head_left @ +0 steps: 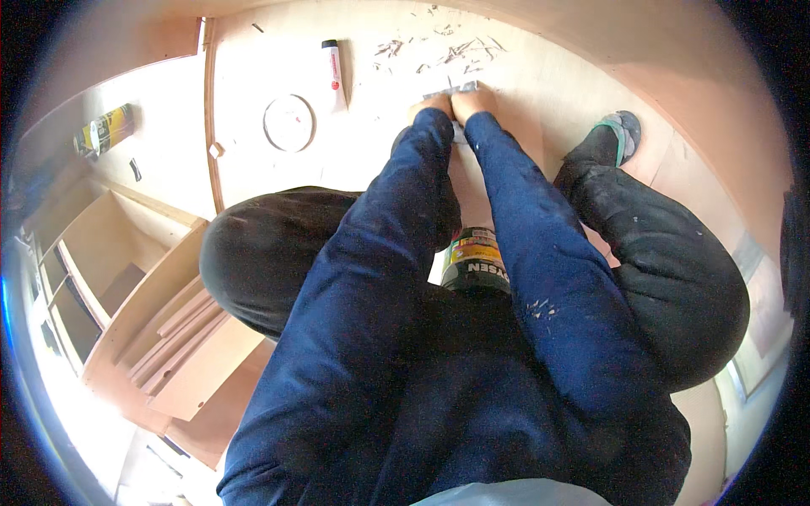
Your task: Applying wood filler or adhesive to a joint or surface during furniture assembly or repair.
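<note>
Pressing a grey sanding pad [460, 88] onto the plywood panel [540, 93] at 12 o'clock: left hand [430, 107] and right hand [474, 101] both curl down on it. Shavings [460, 49] lie beyond; judged mid-job. Tube [334, 74] at 11, can [474, 260] centre.

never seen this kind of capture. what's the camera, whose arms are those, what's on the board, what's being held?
There is no machine here. A person wears a wide fisheye camera on the head, looking down, so edges curve and the dark blue sleeves entering from below are the person's own arms. The person squats on a pale wooden board. The left hand and right hand are side by side, pressing a small grey pad or sheet against the board; what it is exactly is hard to tell. Near them lie a white tube, a round white lid and wood shavings. A dark can stands between the knees.
</note>
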Demonstrator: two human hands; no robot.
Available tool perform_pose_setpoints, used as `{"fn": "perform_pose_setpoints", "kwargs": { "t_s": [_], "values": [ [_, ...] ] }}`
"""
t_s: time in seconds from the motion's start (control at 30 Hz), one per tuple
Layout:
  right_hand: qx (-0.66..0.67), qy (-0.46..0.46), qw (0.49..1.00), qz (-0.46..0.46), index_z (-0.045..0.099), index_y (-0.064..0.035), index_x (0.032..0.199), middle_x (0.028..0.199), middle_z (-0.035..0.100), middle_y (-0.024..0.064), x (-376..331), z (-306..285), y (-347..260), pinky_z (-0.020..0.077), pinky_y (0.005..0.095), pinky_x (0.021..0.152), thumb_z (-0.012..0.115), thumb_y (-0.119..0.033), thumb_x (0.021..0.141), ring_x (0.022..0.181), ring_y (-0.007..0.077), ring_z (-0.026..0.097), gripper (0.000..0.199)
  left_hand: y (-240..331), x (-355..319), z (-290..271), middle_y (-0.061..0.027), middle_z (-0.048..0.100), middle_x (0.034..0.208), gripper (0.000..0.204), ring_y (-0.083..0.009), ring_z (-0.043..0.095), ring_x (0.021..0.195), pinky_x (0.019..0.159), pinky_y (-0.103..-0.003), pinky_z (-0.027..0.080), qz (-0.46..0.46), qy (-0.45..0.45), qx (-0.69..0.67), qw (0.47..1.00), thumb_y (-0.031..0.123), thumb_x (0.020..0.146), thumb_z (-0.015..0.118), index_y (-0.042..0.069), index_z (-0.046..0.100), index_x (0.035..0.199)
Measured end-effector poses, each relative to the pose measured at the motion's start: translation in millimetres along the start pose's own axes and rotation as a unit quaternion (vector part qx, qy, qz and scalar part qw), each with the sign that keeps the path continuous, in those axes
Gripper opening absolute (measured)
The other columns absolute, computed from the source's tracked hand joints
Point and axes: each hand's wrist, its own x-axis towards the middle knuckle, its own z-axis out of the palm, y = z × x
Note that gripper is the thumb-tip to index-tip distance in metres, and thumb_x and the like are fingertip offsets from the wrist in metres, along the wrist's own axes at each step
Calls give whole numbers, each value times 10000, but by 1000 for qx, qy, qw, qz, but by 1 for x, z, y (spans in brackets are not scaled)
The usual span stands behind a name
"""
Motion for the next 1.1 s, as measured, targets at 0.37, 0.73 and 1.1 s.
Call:
{"fn": "perform_pose_setpoints", "kwargs": {
  "t_s": [0.37, 0.73, 1.1],
  "values": [
    [-15, 39, 999, 33, 751, -78, 1107, 1109, 726, 236, -6, 13, 20, 544, 451, 931, 640, -354, 816, 1074, 400, 693, 416, -16, -6, 47, -158, 673, 1330, 381, -295, 631, 1279, 1085, -435, 469, -2, 13, -52, 999, 272, 987, 528, 137, 710, 1294],
    [-7, 36, 998, 59, 762, -71, 1096, 1138, 723, 230, 6, 9, -8, 535, 433, 958, 670, -380, 791, 1101, 378, 693, 444, -18, 46, 47, -135, 673, 1332, 370, -293, 650, 1249, 1049, -430, 501, -25, 54, -48, 997, 301, 992, 526, 136, 735, 1248],
    [-23, 31, 996, 81, 734, -73, 1166, 1206, 703, 226, -11, 28, 34, 511, 428, 1006, 616, -347, 832, 1161, 390, 659, 448, -34, 8, 67, -120, 648, 1380, 400, -286, 619, 1292, 1059, -424, 488, 2, 36, -59, 998, 344, 965, 578, 173, 708, 1303]
  ]
}}
